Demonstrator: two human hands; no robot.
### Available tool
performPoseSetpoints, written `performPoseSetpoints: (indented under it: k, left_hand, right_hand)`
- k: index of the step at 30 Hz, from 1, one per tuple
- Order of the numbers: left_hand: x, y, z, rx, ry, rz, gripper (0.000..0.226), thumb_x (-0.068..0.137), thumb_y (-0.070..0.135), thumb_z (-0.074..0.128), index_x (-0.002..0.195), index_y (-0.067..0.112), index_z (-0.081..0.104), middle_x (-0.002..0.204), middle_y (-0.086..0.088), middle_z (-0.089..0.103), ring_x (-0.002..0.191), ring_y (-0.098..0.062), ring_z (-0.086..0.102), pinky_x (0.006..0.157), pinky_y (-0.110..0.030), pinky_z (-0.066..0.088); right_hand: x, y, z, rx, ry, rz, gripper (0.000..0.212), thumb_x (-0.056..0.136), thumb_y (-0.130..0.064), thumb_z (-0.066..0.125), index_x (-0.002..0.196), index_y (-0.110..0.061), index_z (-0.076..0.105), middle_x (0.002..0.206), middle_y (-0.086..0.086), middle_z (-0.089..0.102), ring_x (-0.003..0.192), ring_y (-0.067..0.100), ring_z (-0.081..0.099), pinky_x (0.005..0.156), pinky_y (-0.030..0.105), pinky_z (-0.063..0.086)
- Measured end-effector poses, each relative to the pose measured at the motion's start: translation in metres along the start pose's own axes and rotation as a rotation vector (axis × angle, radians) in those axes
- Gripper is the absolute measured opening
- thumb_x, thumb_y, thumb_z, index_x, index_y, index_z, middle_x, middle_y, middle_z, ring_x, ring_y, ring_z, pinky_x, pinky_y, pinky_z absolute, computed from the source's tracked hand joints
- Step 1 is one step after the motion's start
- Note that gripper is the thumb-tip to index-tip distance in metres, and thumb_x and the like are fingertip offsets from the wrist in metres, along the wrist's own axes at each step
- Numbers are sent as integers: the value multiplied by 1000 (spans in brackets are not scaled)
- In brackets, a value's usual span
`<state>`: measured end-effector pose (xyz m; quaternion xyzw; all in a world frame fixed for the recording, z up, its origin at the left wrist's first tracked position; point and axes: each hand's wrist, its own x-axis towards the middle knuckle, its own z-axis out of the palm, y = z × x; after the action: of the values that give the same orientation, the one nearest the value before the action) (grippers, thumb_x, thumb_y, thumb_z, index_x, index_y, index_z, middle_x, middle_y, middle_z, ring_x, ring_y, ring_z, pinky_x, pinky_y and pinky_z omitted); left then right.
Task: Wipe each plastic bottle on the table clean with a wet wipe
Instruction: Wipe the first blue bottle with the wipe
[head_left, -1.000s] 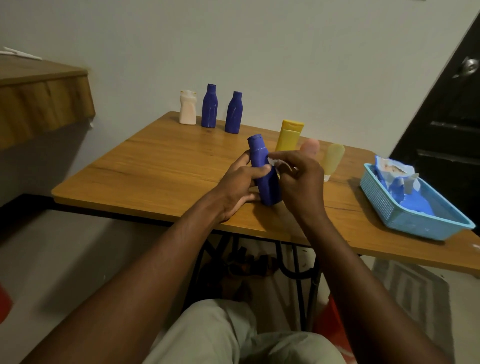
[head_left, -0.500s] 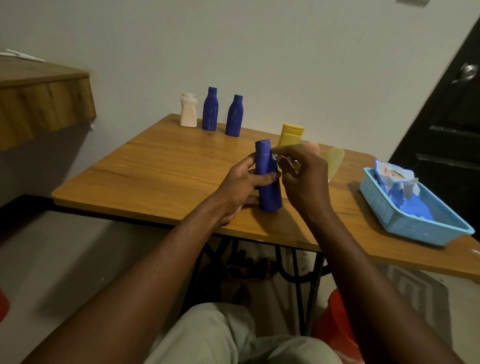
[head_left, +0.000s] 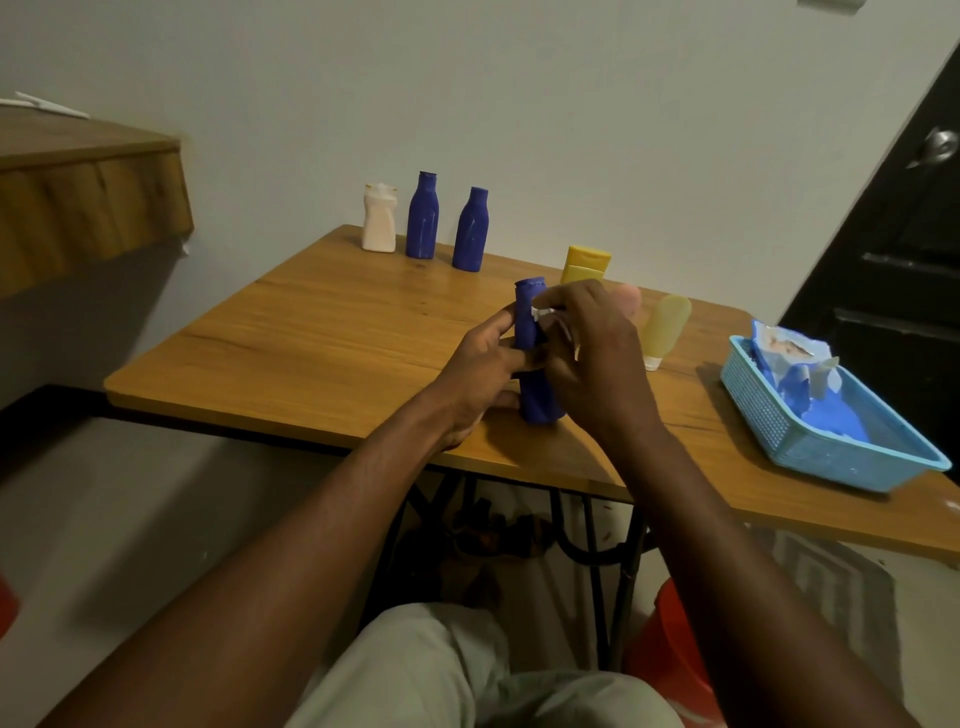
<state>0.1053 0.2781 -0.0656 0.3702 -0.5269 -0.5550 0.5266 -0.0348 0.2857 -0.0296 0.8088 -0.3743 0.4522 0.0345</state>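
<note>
Dark blue plastic bottle (head_left: 536, 405) stands upright on the wooden surface (head_left: 322, 343), between the two hands. The left hand (head_left: 480, 374) has its fingers (head_left: 506, 322) curled round the bottle's middle, gripping it. The right hand (head_left: 597, 364) has its fingers (head_left: 558, 299) pinched together on a small white wet wipe (head_left: 545, 313), held at the bottle's neck. Beyond the right fingers stand a yellow plastic bottle (head_left: 584, 265) and a pale yellow tube (head_left: 665, 327). To their right sits a light blue mesh basket (head_left: 769, 415).
</note>
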Motion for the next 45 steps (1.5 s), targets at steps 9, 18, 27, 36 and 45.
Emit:
performPoseSetpoints:
  k: [9, 18, 27, 36, 45]
  left_hand:
    - [0, -2, -2, 63, 15, 5, 56, 105, 9, 50, 150, 42, 45, 132, -9, 68, 123, -29, 66, 97, -58, 58]
    - [1, -1, -1, 43, -15, 6, 61, 98, 17, 69, 152, 33, 47, 129, -8, 71, 117, -29, 70, 96, -59, 58]
    - [2, -3, -3, 39, -15, 21, 64, 100, 10, 62, 155, 35, 43, 127, -9, 70, 122, -32, 66, 98, -61, 56]
    - [1, -2, -2, 23, -57, 12, 41, 99, 18, 68, 136, 34, 58, 137, -6, 61, 121, -27, 66, 100, -60, 56]
    - [4, -3, -3, 13, -58, 19, 46, 99, 18, 68, 141, 32, 56, 138, -6, 61, 122, -27, 67, 96, -58, 58]
  right_hand:
    - [0, -5, 4, -170, -123, -66, 26, 86, 3, 67, 110, -7, 65, 114, 14, 64, 103, 24, 53, 82, 34, 46]
    - [-3, 9, 4, 101, 87, 59, 25, 84, 9, 56, 103, -7, 57, 106, 6, 59, 91, 20, 60, 74, 32, 54]
    - [-9, 2, 10, -15, 22, -14, 25, 79, 1, 55, 102, -8, 61, 106, 11, 59, 96, 21, 50, 76, 29, 42]
    - [-4, 12, 5, 252, 213, 232, 14, 97, -3, 62, 110, -6, 67, 104, -5, 68, 98, 2, 65, 83, 13, 53]
    - [-2, 8, 6, 223, 272, 215, 11, 94, -12, 71, 104, -10, 74, 98, -9, 70, 92, -1, 62, 79, 13, 50]
